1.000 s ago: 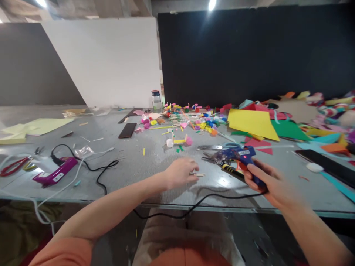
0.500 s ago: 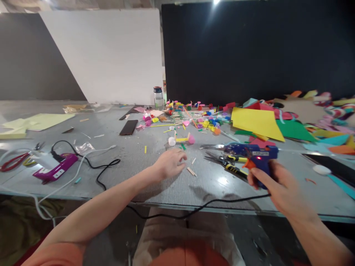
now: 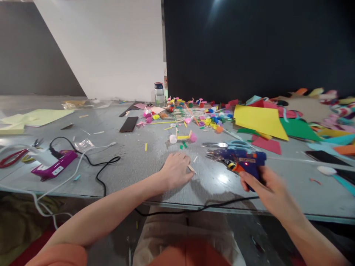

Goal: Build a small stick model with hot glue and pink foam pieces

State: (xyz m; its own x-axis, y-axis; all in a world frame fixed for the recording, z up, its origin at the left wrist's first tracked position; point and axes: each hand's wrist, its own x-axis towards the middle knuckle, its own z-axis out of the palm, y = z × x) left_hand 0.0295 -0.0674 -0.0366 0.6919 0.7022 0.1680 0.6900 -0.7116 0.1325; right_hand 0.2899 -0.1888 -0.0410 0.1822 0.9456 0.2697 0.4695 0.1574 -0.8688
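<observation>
My right hand (image 3: pixel 267 190) is wrapped round the grip of a blue glue gun (image 3: pixel 241 159) with an orange trigger and a red light; its nozzle points left, low over the grey table (image 3: pixel 144 168). My left hand (image 3: pixel 176 170) rests on the table with fingers curled, its fingertips touching a short wooden stick (image 3: pixel 191 169). A second small stick piece (image 3: pixel 195 159) lies just beyond. The gun's black cord (image 3: pixel 194 209) runs along the table's front edge.
Scissors (image 3: pixel 222 145) and pliers lie behind the gun. Coloured paper sheets (image 3: pixel 259 120) and foam bits (image 3: pixel 205 120) crowd the back right. A purple glue gun (image 3: pixel 54 166) with cables, red-handled pliers (image 3: pixel 12 158) and a black phone (image 3: pixel 129 124) lie to the left.
My right hand lifted the blue glue gun to the right, then swung it back left and down towards the sticks. My left hand drew back, then returned onto the stick.
</observation>
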